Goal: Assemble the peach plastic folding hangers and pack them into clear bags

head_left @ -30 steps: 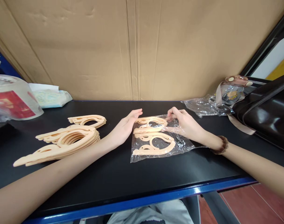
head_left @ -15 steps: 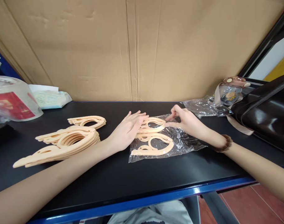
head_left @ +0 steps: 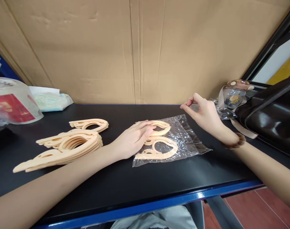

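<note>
My left hand [head_left: 135, 138] lies flat with its fingers stretched out, pressing on a clear plastic bag [head_left: 186, 140]. Inside the bag are beige folding hangers [head_left: 167, 153], partly covered by that hand. Raised above the table, right of the bag, is my right hand [head_left: 203, 114]. Its thumb and index fingertips are pinched together; what they hold, if anything, is too small to make out. Left of my left forearm lies a stack of more beige hangers [head_left: 90, 144], with a smaller pile [head_left: 103, 124] just behind it.
Another clear plastic wrapper [head_left: 227, 114] lies near a transparent bottle [head_left: 232, 95] with a strap. A dark bag [head_left: 273, 111] stands on the right. At the left are a wrapped roll [head_left: 13, 100] and a tissue pack [head_left: 55, 100]. Cardboard [head_left: 99, 54] backs the black table [head_left: 121, 187].
My right hand has lifted off the bag and moved up and to the right. The bag's far right part has opened out flatter. My left hand stays on the bag, shifted slightly nearer.
</note>
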A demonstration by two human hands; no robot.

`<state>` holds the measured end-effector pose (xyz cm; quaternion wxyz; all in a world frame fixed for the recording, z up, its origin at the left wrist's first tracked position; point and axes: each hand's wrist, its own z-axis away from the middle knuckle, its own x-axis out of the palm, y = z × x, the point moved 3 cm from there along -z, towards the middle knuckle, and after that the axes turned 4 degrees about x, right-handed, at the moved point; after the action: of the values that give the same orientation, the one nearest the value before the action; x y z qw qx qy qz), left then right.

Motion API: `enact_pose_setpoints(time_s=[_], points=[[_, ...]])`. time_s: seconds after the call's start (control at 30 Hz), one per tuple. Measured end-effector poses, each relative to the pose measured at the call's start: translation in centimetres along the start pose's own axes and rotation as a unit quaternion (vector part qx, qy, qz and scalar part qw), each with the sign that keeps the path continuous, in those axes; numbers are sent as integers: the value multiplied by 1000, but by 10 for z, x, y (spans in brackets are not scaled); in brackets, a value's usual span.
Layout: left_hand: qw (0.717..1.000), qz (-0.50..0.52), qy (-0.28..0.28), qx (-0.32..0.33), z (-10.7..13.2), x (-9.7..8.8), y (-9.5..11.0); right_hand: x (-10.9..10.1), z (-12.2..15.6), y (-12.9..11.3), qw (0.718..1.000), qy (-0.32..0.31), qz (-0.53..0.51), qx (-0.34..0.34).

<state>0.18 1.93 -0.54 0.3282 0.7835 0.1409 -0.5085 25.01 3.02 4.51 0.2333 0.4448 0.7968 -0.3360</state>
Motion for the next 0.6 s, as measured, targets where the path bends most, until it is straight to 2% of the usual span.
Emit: enact_pose_setpoints(time_s=[0.07, 0.13, 0.23, 0.33, 0.47, 0.6], points=[[1000, -9, 2, 5, 0, 1, 0, 6, -5, -16, 998, -24, -7, -52], [1000, -24, 4, 16, 0, 3, 0, 19, -11, -37, 990, -75, -24, -121], [998, -44, 2, 42, 0, 4, 1, 47, -24, -72, 959, -163, -52, -227], [997, -54, 8, 59, 2, 3, 2, 79, -36, -109, 923, -229, -71, -300], [996, -58, 19, 68, 3, 2, 4, 119, -50, -151, 887, -306, -68, -338], [996, -62, 12, 63, 2, 2, 5, 150, -60, -182, 854, -383, -82, -342]])
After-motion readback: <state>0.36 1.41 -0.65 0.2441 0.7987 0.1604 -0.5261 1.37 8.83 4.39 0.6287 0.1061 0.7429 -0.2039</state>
